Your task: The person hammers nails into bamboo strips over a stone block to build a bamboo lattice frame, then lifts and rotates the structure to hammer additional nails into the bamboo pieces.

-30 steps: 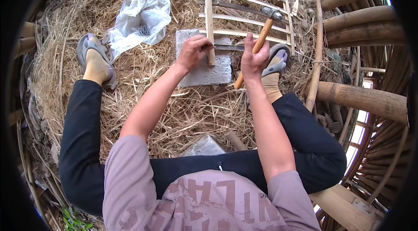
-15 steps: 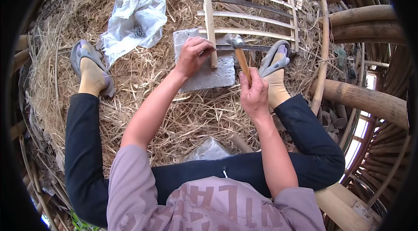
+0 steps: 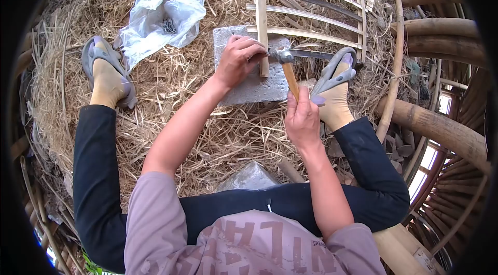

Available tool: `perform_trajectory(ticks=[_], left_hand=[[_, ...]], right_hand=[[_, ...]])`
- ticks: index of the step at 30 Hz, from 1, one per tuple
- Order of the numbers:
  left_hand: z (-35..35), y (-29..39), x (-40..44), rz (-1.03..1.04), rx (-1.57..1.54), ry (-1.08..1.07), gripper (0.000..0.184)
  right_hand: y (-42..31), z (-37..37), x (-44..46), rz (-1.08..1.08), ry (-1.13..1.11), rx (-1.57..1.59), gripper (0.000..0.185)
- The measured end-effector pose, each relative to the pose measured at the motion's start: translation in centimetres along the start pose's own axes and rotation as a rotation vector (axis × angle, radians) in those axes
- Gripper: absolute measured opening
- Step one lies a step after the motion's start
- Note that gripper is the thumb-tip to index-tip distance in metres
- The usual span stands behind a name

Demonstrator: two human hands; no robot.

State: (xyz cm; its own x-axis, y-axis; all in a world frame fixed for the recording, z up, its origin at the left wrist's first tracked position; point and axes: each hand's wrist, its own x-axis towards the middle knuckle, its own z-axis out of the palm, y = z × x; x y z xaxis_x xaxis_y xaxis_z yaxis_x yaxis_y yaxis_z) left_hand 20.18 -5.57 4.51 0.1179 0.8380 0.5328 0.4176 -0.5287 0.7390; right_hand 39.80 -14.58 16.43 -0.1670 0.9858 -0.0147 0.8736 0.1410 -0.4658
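"What was at the far left?"

"A grey sandal (image 3: 102,56) on a foot, set on the straw (image 3: 155,124). Next to it lay a crumpled plastic bag (image 3: 150,13), with a cluster of small dark pieces (image 3: 169,26) in it."

"And the left hand (image 3: 241,62)?"

"It was over a grey block (image 3: 249,93), fingers bent in near the thumb, their tips at the left edge of a pale strip (image 3: 261,5). I couldn't tell whether anything was pinched there."

"Where exactly was that strip?"

"Its near end lay over the block, and the rest ran away from the person, across the left ends of several curved slats (image 3: 308,16)."

"What was just right of the strip?"

"The hammer (image 3: 288,71). Its metal head was right beside the strip's edge; whether they touched, I couldn't tell. A dark slat (image 3: 316,54) ran rightward from behind the head."

"How did the right hand (image 3: 303,119) hold it?"

"Closed firmly round the lower part of the wooden handle. Beyond that were the other sandal (image 3: 328,74), close to the dark slat's end, and a thick bamboo pole (image 3: 441,124)."
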Motion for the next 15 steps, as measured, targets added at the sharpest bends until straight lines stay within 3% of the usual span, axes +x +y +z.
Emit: perform_trajectory(ticks=[15], left_hand=[[-0.2,0.2,-0.1,0.008,0.023,-0.026,0.018]], right_hand=[[-1.2,-0.1,0.1,0.022,-0.008,0.159,0.017]])
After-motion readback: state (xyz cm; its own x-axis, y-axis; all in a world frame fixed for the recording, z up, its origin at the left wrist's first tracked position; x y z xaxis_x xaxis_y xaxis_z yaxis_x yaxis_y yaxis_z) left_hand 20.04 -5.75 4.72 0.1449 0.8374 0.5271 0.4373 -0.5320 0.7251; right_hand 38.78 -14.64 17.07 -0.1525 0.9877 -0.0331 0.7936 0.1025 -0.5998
